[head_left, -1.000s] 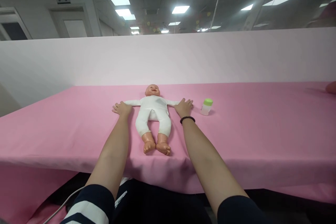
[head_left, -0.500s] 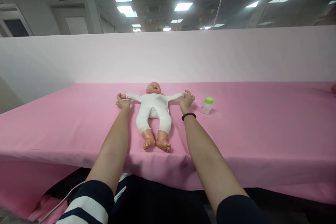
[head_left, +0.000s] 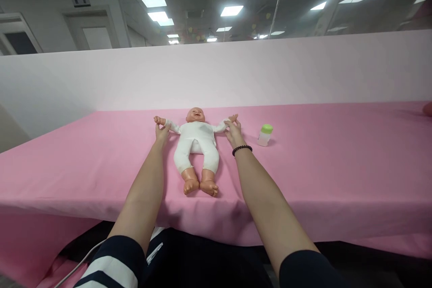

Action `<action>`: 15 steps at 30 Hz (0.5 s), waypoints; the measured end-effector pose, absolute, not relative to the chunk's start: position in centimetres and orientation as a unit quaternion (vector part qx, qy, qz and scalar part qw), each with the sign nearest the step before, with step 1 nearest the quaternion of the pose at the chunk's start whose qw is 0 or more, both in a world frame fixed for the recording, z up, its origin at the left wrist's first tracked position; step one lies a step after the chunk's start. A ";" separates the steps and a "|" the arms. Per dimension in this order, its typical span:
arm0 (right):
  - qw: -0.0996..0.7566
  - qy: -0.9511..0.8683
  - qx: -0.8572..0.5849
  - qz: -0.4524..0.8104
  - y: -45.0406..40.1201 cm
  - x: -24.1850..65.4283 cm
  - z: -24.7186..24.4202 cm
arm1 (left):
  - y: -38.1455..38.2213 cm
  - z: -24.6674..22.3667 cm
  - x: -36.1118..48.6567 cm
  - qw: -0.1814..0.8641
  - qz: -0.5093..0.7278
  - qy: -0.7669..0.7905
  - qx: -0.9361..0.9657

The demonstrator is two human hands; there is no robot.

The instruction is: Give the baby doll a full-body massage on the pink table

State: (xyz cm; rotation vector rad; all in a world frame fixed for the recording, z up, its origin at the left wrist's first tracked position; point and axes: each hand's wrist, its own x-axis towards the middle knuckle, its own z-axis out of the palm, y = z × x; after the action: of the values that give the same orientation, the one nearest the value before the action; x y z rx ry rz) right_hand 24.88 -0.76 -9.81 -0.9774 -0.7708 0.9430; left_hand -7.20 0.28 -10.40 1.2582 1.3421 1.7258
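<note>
A baby doll (head_left: 197, 132) in a white suit lies on its back on the pink cloth, head away from me and bare feet toward me. Its arms stretch out to both sides. My left hand (head_left: 162, 132) is closed on the doll's forearm on the left, near the sleeve's end, with the doll's hand showing beyond it. On the other side my right hand (head_left: 234, 134), below a dark beaded bracelet, has its fingers around the doll's other forearm by the wrist. Parts of my fingers are hidden behind the doll's arms.
A small clear bottle with a green lid (head_left: 265, 135) stands right of my right hand. The pink-covered table (head_left: 337, 157) runs against a low white wall (head_left: 216, 74), with glass above. At the far right edge is a partly cut-off reddish object (head_left: 428, 109).
Both hands have shifted slightly inward along the doll's arms, from its hands to its forearms. The doll's hands now show past my fingers. The view has tilted a little.
</note>
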 end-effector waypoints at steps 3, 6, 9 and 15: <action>0.689 -0.396 -0.422 0.437 -1.3 24.4 -9.3 | -0.2 -10.2 -5.9 0.300 0.639 0.492 0.509; 0.662 -0.463 -0.392 0.440 -1.8 23.8 -8.6 | -1.0 -10.1 -4.5 0.217 0.610 0.480 0.592; 0.620 -0.544 -0.356 0.439 -2.3 23.1 -8.0 | -1.8 -9.9 -3.8 0.138 0.531 0.464 0.696; 0.516 -0.654 -0.361 0.420 -3.1 22.0 -7.7 | -2.4 -9.3 -3.7 0.021 0.397 0.462 0.793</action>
State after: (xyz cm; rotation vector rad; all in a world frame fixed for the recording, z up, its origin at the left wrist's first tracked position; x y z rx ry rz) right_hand 21.96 -3.05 -7.68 -0.8677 -1.5696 1.0076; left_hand -3.67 -2.45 -9.27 2.4577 1.4335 1.2298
